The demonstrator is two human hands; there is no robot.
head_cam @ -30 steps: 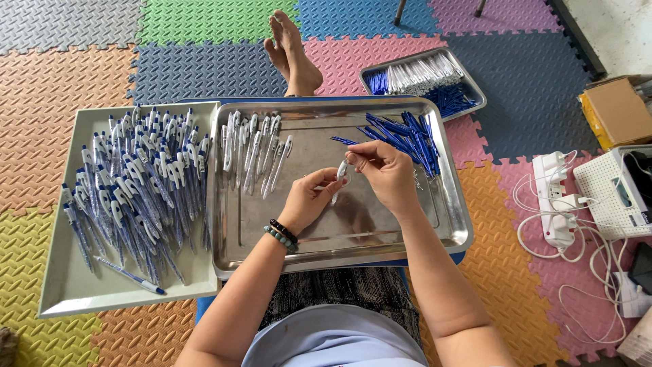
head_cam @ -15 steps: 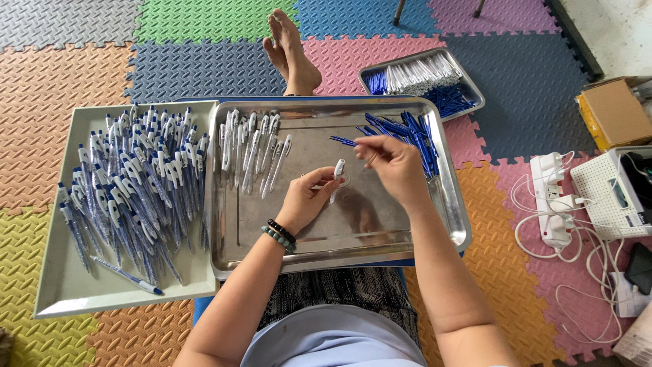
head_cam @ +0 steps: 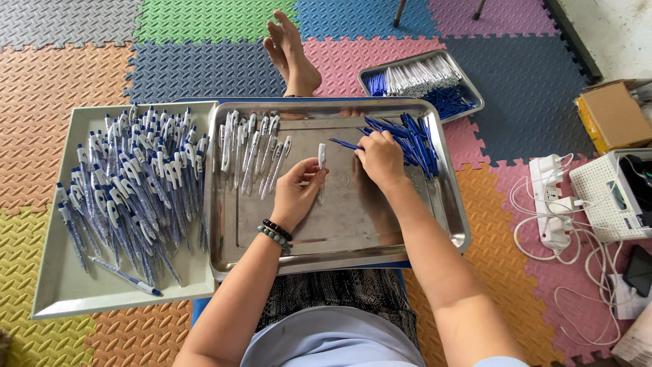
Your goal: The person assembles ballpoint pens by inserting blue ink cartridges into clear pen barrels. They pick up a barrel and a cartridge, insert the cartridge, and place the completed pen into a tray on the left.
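My left hand [head_cam: 297, 194] holds a white pen barrel [head_cam: 321, 163] upright over the steel tray [head_cam: 339, 251] on my lap. My right hand [head_cam: 380, 158] rests on the pile of blue pen parts [head_cam: 407, 136] at the tray's far right, fingers closing on one thin blue piece [head_cam: 345, 144]. A row of white pen barrels [head_cam: 252, 153] lies at the tray's far left. The grey tray [head_cam: 75, 299] to the left holds several finished blue and white pens [head_cam: 129, 183].
A smaller steel tray [head_cam: 468, 88] with white and blue parts sits on the foam mat beyond. My bare feet [head_cam: 288, 51] stretch ahead. A power strip [head_cam: 553, 197] with white cables, a white device [head_cam: 608, 194] and a cardboard box [head_cam: 614, 112] lie at the right.
My right hand has left the white barrel and moved right to the blue parts pile. My left hand still holds the barrel, now more upright.
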